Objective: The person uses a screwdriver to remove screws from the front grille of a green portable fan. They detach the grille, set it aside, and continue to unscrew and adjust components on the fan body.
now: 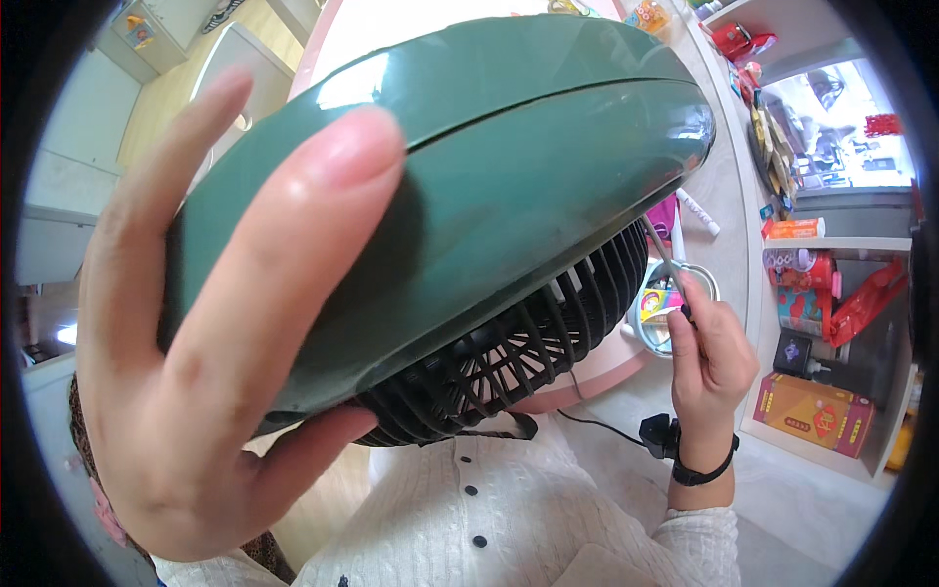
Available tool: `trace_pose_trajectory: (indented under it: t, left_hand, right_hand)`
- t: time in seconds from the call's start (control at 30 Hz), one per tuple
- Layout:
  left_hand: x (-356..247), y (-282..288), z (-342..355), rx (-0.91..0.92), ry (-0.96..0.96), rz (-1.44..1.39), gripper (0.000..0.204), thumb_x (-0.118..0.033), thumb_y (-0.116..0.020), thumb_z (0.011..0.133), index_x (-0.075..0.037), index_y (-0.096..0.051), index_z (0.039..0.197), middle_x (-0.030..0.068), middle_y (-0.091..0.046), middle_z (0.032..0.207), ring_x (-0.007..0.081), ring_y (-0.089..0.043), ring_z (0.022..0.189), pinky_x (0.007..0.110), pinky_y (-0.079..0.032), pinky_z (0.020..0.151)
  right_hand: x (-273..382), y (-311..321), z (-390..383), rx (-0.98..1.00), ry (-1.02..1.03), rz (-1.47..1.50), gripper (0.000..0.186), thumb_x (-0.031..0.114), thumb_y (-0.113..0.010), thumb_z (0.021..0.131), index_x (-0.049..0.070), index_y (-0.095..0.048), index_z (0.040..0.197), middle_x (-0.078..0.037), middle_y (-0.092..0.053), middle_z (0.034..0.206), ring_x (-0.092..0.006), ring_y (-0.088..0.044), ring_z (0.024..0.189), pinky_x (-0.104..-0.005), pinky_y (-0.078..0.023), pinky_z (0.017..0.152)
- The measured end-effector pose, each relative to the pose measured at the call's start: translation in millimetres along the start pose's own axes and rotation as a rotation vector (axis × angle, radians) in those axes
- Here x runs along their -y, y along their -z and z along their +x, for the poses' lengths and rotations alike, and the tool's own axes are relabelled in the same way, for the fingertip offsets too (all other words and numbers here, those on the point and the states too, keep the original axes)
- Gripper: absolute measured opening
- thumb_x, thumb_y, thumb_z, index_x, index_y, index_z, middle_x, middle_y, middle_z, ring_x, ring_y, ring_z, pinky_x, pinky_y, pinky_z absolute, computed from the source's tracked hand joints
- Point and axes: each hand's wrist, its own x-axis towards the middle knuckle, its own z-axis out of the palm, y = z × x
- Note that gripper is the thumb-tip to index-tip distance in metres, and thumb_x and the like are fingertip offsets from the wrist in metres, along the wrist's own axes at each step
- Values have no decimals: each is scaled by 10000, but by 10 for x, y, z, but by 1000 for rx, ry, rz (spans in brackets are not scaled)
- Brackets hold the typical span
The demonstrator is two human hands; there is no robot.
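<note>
The left hand spreads wide over the near end of the green fan housing; a firm grip cannot be confirmed. The right hand closes around a slim rod-like tool reaching the housing edge. Between the hands: black grille. Just beyond the right hand: light-blue container holding a colourful packet.
</note>
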Motion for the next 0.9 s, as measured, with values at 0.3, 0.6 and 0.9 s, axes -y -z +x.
trace_pose_trajectory:
  t: [0.3, 0.6, 0.9]
  left_hand:
    - [142, 17, -68, 1, -71, -38, 913, -407, -810, 663, 50, -436, 1360, 290, -487, 1294, 417, -552, 1134, 433, -463, 931]
    - [242, 7, -25, -7, -202, -74, 819, -364, -759, 737, 68, -438, 1354, 293, -479, 1302, 402, -531, 1162, 418, -443, 956]
    - [186, 8, 11, -6, -231, -27, 862, -415, -753, 737, 72, -428, 1369, 279, -480, 1291, 379, -530, 1154, 411, -437, 955]
  right_hand:
    - [84, 14, 58, 36, -28, 38, 319, -24, -649, 819, -6, -656, 1137, -94, -537, 680, -200, -517, 553, -306, -403, 511]
    - [212, 86, 116, 75, 29, -166, 329, -27, -640, 816, -5, -639, 1144, -93, -530, 667, -222, -508, 537, -329, -401, 504]
    - [89, 52, 75, 50, -70, 152, 256, -10, -625, 841, -22, -647, 1095, -147, -632, 769, -247, -602, 635, -305, -467, 591]
